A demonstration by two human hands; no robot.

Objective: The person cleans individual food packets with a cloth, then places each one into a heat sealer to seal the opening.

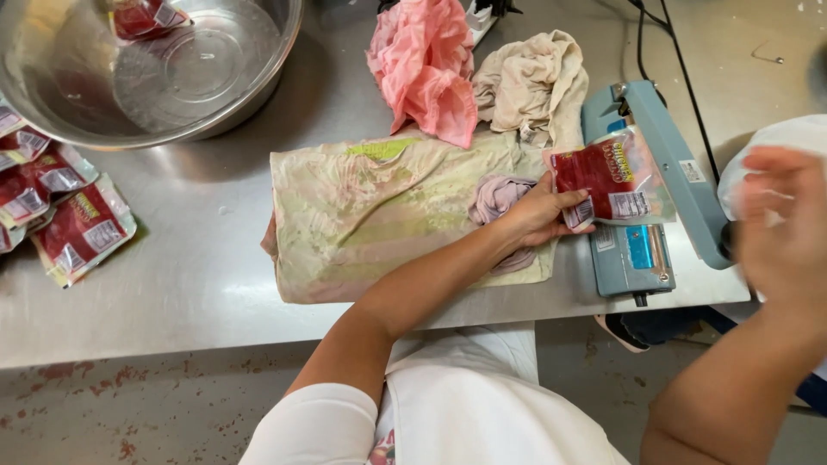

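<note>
Upper left of the frame: steel bowl (146, 73), red pouches (60, 215) stacked below it on the table (198, 284). Centre: stained cloth (379, 215). Right of centre: left hand (538, 215) pinching a red sauce pouch (612, 176) by its lower corner, over the blue sealer (655, 189) (soft, light, likely slick; best gripped at the flat seam). Far right: right hand (788, 224), blurred, seemingly open, empty.

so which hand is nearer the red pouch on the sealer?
Left. The left hand grips the red pouch by its lower edge. The right hand is off to the pouch's right, apart from it and blurred.
</note>
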